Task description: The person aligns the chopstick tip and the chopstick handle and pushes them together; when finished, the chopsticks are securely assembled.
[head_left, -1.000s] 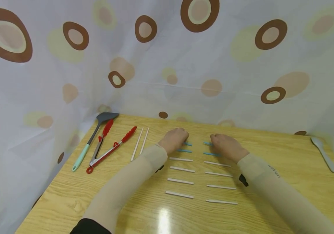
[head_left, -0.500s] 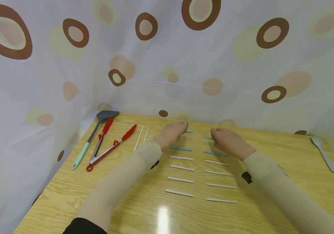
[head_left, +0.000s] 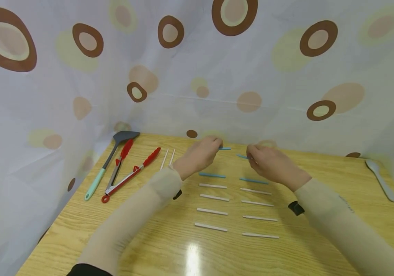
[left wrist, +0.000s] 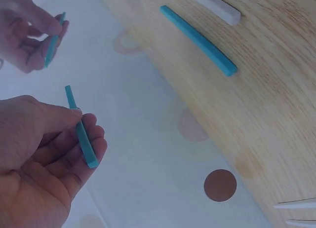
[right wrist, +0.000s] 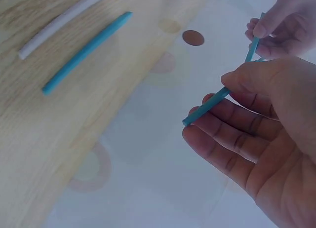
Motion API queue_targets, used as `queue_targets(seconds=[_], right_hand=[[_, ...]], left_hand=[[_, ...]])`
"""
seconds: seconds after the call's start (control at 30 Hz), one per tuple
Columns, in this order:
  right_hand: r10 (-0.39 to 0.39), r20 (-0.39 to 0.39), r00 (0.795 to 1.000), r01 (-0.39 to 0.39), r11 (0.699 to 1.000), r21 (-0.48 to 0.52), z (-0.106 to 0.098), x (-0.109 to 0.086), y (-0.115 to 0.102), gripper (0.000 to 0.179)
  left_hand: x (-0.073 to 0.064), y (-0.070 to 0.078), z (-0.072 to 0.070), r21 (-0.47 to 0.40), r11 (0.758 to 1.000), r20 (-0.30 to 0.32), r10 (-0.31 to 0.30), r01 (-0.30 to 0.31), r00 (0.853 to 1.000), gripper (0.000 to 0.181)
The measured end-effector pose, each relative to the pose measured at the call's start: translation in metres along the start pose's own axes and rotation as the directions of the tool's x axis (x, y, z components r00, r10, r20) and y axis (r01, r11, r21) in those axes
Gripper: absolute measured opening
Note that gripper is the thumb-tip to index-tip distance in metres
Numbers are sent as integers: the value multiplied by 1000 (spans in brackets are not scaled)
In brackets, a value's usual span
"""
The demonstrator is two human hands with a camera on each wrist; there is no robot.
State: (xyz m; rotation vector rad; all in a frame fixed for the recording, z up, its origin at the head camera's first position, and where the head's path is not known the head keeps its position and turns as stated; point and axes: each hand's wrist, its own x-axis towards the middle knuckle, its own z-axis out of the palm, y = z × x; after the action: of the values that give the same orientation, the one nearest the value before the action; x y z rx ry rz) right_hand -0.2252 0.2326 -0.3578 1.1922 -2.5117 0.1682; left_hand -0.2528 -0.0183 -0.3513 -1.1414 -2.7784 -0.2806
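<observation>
Currently two blue sticks (left wrist: 83, 134) (right wrist: 205, 109) in the pinch of both hands (head_left: 199, 155) (head_left: 275, 165), one apiece.

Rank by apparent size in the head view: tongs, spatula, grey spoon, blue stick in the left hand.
1. Tongs and spatula: too alike to rank
2. Grey spoon
3. Blue stick, partly hidden by the left hand

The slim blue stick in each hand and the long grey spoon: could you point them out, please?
Blue stick (left wrist: 84, 137) in the left hand (left wrist: 47, 171), left wrist view: lower shaft.
Second blue stick (right wrist: 206, 106) in the right hand (right wrist: 271, 139), right wrist view: shaft.
Grey spoon (head_left: 384, 184), head view: handle.
</observation>
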Motion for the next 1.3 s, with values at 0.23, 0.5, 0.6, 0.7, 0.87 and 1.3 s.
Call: queue_targets(seconds=[0.23, 0.5, 0.6, 0.7, 0.87, 1.3], right_hand=[[-27, -57, 998, 28, 1000, 14, -12, 4, -2, 22], [-25, -93, 995, 25, 1000, -1, -23, 6, -5, 24], [-12, -101, 995, 11, 1000, -16, -25, 7, -6, 24], [-11, -104, 995, 8, 1000, -23, -26, 8, -6, 25], [-19, -98, 995, 15, 999, -33, -26, 8, -8, 25], [-49, -180, 982, 32, 994, -101, -22, 10, -8, 14]], left_hand=[[-6, 3, -8, 55, 994, -138, 105, -99, 985, 24], [-11, 6, -17, 58, 987, -240, 160, -151, 957, 18], [-11, 6, -17, 66, 985, -255, 171, -159, 952, 15], [-11, 6, -16, 67, 985, -258, 172, -160, 951, 15], [-12, 6, -16, 66, 984, -258, 176, -164, 950, 18], [-9, 11, -15, 135, 978, -217, 183, -157, 959, 16]])
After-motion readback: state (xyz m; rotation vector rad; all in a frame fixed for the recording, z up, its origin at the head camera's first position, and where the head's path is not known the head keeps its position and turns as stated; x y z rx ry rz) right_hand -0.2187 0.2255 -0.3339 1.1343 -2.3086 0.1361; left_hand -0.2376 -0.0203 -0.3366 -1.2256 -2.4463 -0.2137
